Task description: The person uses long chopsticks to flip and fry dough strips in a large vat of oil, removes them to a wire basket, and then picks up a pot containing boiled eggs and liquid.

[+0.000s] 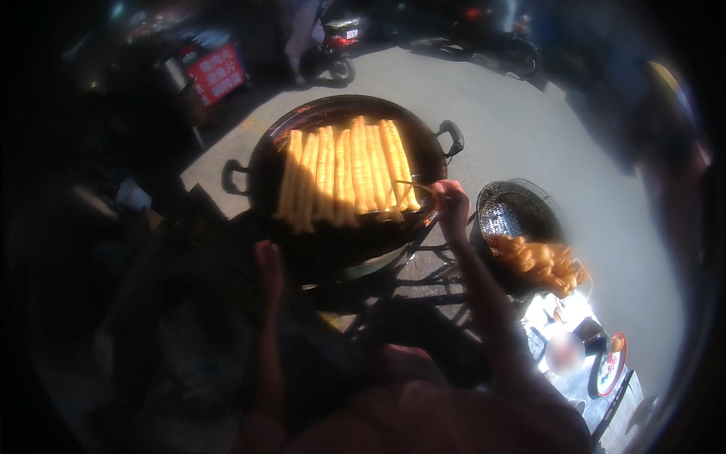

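Several long pale-yellow fried dough sticks (358,164) lie side by side in a large dark two-handled wok (349,105), their lower ends in shadow. At the wok's right rim, my right hand (452,207) is closed on thin sticks, probably chopsticks (413,183), whose tips reach over the rightmost dough sticks. My left hand (268,258) is near the wok's lower left edge, in deep shadow; its fingers and anything in them cannot be made out.
Right of the wok, a wire mesh basket (530,190) holds browned fried dough (539,264). Beyond it, a sunlit table (587,417) bears a red-rimmed plate (611,364). A metal frame (431,298) stands below the wok. Farther off are a scooter (341,65) and a red sign with writing (218,75).
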`<state>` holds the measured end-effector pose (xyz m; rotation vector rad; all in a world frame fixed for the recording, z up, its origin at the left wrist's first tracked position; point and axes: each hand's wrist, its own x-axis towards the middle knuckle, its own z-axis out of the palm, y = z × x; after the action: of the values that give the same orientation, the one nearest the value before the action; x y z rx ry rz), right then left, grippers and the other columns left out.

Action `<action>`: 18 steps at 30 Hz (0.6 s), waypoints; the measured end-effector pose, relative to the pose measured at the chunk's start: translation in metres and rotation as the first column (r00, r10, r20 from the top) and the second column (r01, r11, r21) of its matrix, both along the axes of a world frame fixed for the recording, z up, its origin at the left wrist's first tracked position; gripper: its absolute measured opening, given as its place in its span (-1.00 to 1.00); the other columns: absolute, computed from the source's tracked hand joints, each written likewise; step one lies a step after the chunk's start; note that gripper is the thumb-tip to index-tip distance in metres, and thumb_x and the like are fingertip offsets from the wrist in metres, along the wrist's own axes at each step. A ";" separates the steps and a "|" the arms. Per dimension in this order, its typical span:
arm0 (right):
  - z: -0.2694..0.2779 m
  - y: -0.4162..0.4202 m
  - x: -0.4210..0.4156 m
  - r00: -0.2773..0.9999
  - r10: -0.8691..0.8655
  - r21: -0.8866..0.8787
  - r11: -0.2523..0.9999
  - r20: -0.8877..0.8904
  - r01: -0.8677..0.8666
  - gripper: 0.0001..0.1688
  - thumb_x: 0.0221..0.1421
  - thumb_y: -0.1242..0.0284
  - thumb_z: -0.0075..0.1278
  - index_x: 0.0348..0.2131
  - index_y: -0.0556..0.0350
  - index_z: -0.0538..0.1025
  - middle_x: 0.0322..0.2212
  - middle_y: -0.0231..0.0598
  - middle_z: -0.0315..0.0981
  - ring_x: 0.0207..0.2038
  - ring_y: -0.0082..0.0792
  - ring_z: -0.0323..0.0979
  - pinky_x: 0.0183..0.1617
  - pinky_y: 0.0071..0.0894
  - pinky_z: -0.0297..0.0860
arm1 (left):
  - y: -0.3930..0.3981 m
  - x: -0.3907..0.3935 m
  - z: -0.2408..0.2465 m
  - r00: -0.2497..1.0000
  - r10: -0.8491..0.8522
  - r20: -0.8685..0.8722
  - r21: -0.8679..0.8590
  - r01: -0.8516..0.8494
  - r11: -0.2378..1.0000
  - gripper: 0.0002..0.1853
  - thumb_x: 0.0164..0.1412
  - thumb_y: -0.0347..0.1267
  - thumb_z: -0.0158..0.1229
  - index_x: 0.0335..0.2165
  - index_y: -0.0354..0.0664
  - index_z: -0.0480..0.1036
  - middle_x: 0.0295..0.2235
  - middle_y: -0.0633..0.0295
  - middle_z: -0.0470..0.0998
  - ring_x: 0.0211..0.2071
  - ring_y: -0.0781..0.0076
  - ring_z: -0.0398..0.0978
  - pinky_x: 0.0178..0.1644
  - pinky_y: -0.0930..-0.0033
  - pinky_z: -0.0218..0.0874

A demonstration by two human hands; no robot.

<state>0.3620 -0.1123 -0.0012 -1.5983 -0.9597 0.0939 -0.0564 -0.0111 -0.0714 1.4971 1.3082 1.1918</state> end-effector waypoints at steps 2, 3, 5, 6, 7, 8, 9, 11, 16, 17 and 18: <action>0.011 -0.001 -0.003 1.000 -0.007 0.068 0.998 0.011 0.006 -0.84 0.23 0.46 0.05 -0.25 0.18 0.57 -0.45 -0.30 0.57 -0.39 -0.60 0.50 -0.30 -0.56 0.38 | 0.002 -0.006 0.006 0.999 -0.031 -0.022 -0.012 0.031 0.999 -0.64 0.43 -0.16 -0.06 -0.06 -0.23 0.36 -0.23 0.18 0.45 -0.15 0.39 0.41 0.00 0.33 0.24; 0.015 -0.002 -0.007 1.000 -0.005 0.076 0.997 -0.029 0.007 -0.84 0.24 0.45 0.05 -0.25 0.17 0.57 -0.45 -0.28 0.57 -0.39 -0.60 0.50 -0.30 -0.56 0.38 | 0.003 -0.009 0.012 0.998 -0.049 -0.035 -0.013 0.048 0.999 -0.65 0.43 -0.16 -0.06 -0.07 -0.23 0.37 -0.24 0.19 0.45 -0.16 0.39 0.41 -0.01 0.32 0.24; 0.020 -0.002 -0.017 0.994 0.004 0.091 0.996 -0.108 0.005 -0.82 0.25 0.42 0.04 -0.23 0.16 0.57 -0.45 -0.26 0.57 -0.39 -0.62 0.50 -0.31 -0.55 0.38 | 0.001 -0.012 0.021 0.998 -0.048 -0.038 -0.004 0.048 0.999 -0.66 0.42 -0.17 -0.04 -0.08 -0.22 0.38 -0.25 0.20 0.46 -0.19 0.41 0.41 -0.04 0.33 0.26; 0.021 0.001 -0.019 0.999 0.011 0.112 0.994 -0.037 -0.006 -0.83 0.25 0.44 0.04 -0.24 0.18 0.56 -0.45 -0.26 0.56 -0.39 -0.59 0.49 -0.29 -0.54 0.38 | -0.002 -0.006 0.029 0.999 -0.039 -0.025 0.007 0.039 0.999 -0.67 0.42 -0.17 -0.04 -0.09 -0.21 0.38 -0.26 0.21 0.46 -0.21 0.43 0.42 -0.07 0.34 0.27; 0.019 0.007 -0.021 0.999 0.018 0.130 0.991 0.029 -0.022 -0.84 0.25 0.46 0.04 -0.24 0.20 0.55 -0.45 -0.27 0.55 -0.39 -0.56 0.48 -0.27 -0.54 0.38 | -0.005 -0.001 0.039 0.999 -0.028 -0.017 0.015 0.028 0.999 -0.68 0.42 -0.17 -0.03 -0.09 -0.20 0.39 -0.27 0.22 0.46 -0.22 0.45 0.42 -0.10 0.35 0.28; 0.017 0.012 -0.024 0.995 0.025 0.146 0.989 0.095 -0.039 -0.85 0.25 0.49 0.04 -0.25 0.22 0.55 -0.44 -0.27 0.54 -0.39 -0.54 0.47 -0.25 -0.53 0.38 | -0.010 0.004 0.049 0.998 -0.041 -0.046 0.013 0.042 0.999 -0.69 0.41 -0.18 -0.02 -0.09 -0.20 0.39 -0.28 0.22 0.46 -0.25 0.47 0.42 -0.14 0.37 0.29; 0.016 0.016 -0.028 0.996 0.041 0.113 0.992 0.076 -0.050 -0.85 0.25 0.48 0.04 -0.24 0.22 0.55 -0.44 -0.26 0.54 -0.37 -0.52 0.48 -0.23 -0.52 0.38 | -0.017 0.012 0.068 0.996 -0.051 -0.077 0.012 0.052 0.999 -0.70 0.41 -0.19 -0.01 -0.09 -0.19 0.40 -0.28 0.23 0.46 -0.27 0.50 0.42 -0.17 0.39 0.30; 0.015 0.022 -0.031 0.997 0.064 0.048 0.997 0.044 -0.066 -0.84 0.24 0.48 0.04 -0.22 0.22 0.55 -0.43 -0.24 0.55 -0.34 -0.50 0.50 -0.21 -0.51 0.39 | -0.027 0.026 0.083 0.990 -0.093 -0.104 0.033 0.097 0.995 -0.71 0.40 -0.20 0.00 -0.09 -0.18 0.40 -0.30 0.24 0.46 -0.30 0.54 0.41 -0.24 0.43 0.31; -0.003 0.038 -0.015 0.997 -0.064 0.147 0.987 -0.041 0.070 -0.83 0.25 0.42 0.04 -0.23 0.14 0.56 -0.47 -0.28 0.55 -0.46 -0.47 0.47 -0.33 -0.50 0.36 | -0.042 0.046 0.083 0.978 -0.183 -0.096 0.076 0.191 0.979 -0.74 0.40 -0.24 0.01 -0.09 -0.18 0.40 -0.32 0.26 0.45 -0.34 0.57 0.41 -0.30 0.47 0.31; -0.011 0.038 -0.009 0.997 -0.038 0.124 0.991 -0.067 0.046 -0.83 0.25 0.42 0.04 -0.23 0.15 0.56 -0.47 -0.26 0.55 -0.44 -0.46 0.47 -0.32 -0.49 0.36 | -0.044 0.051 0.081 0.979 -0.193 -0.063 0.055 0.196 0.979 -0.75 0.39 -0.28 0.02 -0.09 -0.20 0.40 -0.31 0.26 0.48 -0.37 0.59 0.40 -0.30 0.49 0.29; -0.011 0.038 -0.012 0.995 -0.006 0.103 0.995 -0.096 0.016 -0.83 0.25 0.43 0.04 -0.23 0.15 0.56 -0.47 -0.25 0.55 -0.43 -0.45 0.48 -0.31 -0.49 0.36 | -0.047 0.053 0.079 0.980 -0.195 -0.032 0.033 0.196 0.980 -0.76 0.37 -0.31 0.03 -0.09 -0.23 0.40 -0.31 0.26 0.51 -0.40 0.62 0.39 -0.31 0.52 0.28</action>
<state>0.3500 -0.0740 -0.0127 -1.4907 -0.8682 0.1099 -0.0031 -0.0577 0.0080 1.6333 1.1341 1.0750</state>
